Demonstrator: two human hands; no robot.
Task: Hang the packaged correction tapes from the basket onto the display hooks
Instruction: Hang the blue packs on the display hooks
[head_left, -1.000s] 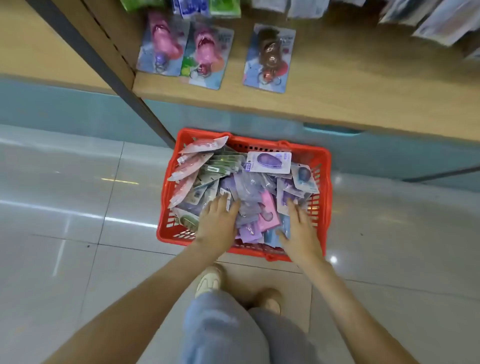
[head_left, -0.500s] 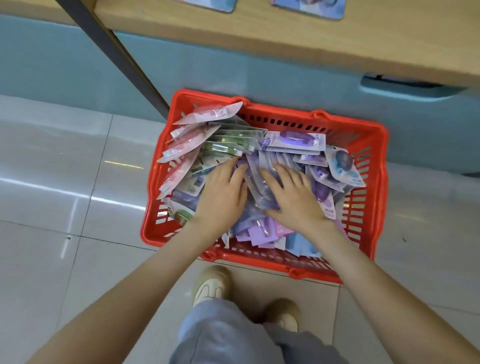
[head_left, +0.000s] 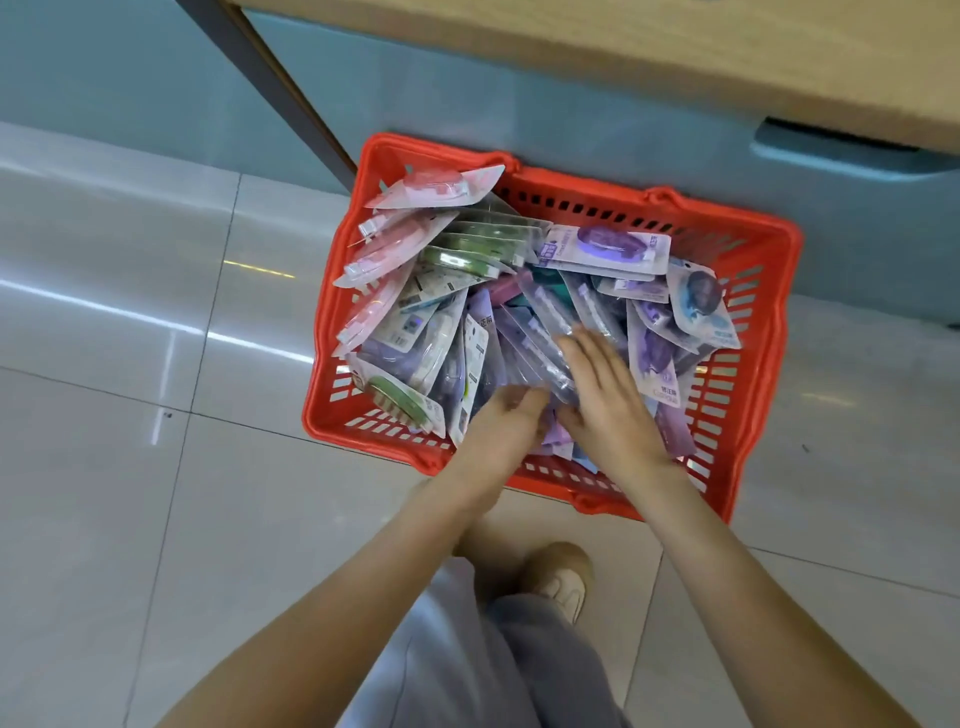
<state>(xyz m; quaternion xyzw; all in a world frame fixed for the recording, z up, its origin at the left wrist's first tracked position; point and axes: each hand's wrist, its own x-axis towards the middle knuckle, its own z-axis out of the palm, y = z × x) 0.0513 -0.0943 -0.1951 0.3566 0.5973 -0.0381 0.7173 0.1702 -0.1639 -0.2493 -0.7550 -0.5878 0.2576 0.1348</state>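
Note:
A red plastic basket (head_left: 727, 221) stands on the floor, heaped with packaged correction tapes: pink ones (head_left: 415, 192) at the far left, green ones (head_left: 478, 244) behind, purple ones (head_left: 608, 249) at the far right. Both hands are in the near middle of the pile. My right hand (head_left: 608, 400) lies flat with straight fingers on a bundle of clear purple packs (head_left: 545, 322). My left hand (head_left: 506, 423) is beside it, its fingers tucked under that same bundle and gripping it; the fingertips are hidden and blurred. No display hooks are in view.
A wooden shelf edge (head_left: 623, 41) overhangs a teal base panel (head_left: 519, 119) just behind the basket. A dark slanted post (head_left: 270, 83) comes down at the basket's far left corner. Glossy floor tiles (head_left: 130, 467) surround it. My shoe (head_left: 558, 577) is near the basket's front.
The view has dropped closer over the basket. My left hand slid right and toward me, digging under the purple packs. My right hand moved onto the same bundle.

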